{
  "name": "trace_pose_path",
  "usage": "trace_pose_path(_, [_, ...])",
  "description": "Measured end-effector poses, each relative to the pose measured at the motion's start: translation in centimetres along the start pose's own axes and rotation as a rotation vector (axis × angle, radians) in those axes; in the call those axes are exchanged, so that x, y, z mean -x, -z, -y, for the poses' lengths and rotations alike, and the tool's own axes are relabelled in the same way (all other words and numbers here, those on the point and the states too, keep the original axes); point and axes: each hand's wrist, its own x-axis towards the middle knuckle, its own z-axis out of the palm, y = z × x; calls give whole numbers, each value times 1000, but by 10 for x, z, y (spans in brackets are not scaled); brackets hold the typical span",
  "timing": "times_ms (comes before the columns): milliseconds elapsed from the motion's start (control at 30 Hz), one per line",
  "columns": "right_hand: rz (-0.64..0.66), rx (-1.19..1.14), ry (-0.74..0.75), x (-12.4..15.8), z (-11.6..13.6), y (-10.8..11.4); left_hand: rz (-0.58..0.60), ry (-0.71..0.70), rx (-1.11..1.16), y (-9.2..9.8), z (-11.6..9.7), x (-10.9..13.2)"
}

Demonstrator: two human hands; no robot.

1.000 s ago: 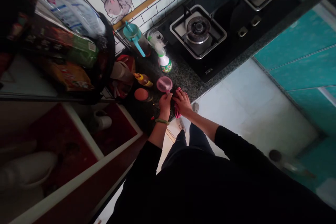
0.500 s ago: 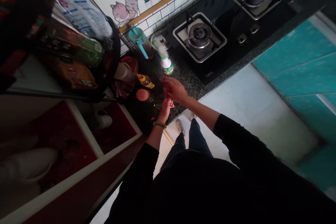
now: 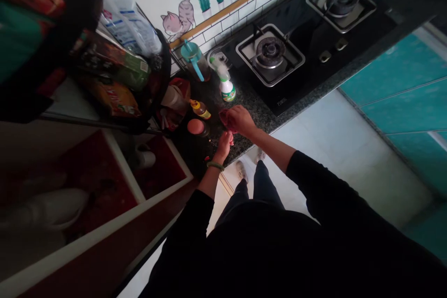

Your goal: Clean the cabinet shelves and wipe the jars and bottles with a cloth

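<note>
My right hand (image 3: 243,121) is closed on a dark red, crumpled thing (image 3: 226,117), perhaps a small packet; its kind is unclear. Just below, my left hand (image 3: 223,146) has its fingers curled together near the counter's front edge. What those fingers hold, if anything, is too small to make out. To the left of my hands stand a jar with a pinkish-red lid (image 3: 196,126) and a small brown bottle with a yellow cap (image 3: 200,109). Behind them is a white and green spray bottle (image 3: 227,89).
A jug with a turquoise lid and handle (image 3: 197,63) stands by the wall. The gas hob (image 3: 279,95) lies to the right. A rack with food packets (image 3: 115,98) and an open cabinet with a white mug (image 3: 145,159) are at the left. Crumbs lie on the counter.
My right hand has lifted slightly away from my left, and more of the dark red thing shows in it. The view has shifted, so the surroundings appear a little further right.
</note>
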Motion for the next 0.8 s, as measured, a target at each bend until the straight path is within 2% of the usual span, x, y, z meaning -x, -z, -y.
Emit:
trace_pose_path(100, [-23,19,-301,-14,1,9,6,0,-16,0,-3,2])
trace_pose_path(167, [-74,7,-350,-13,6,15,7,5,-22,1,-3,2])
trace_pose_path(233, [-81,-3,-163,-3,15,14,6,10,-25,3,-3,1])
trace_pose_path(300, [20,-1,84,9,24,9,10,16,-27,6,-2,-2])
trace_pose_path(333, [84,7,155,13,27,5,14,18,-28,8,-1,-3])
trace_pose_path(400, [138,32,146,13,28,-1,23,23,-28,10,-1,-5])
trace_pose_path(467, [91,24,-3,3,22,-3,26,29,-28,12,-1,-6])
trace_pose_path(567, [-11,-159,-386,-19,3,5,19,40,-29,13,-1,-4])
trace_pose_path(633, [-49,-289,-603,-24,-12,12,10,50,-21,14,0,-3])
trace_pose_path(700, [-42,-396,-715,-16,-25,15,-6,55,-6,13,2,-3])
trace_pose_path(800, [-5,-579,-794,13,-33,8,-39,50,13,12,6,-5])
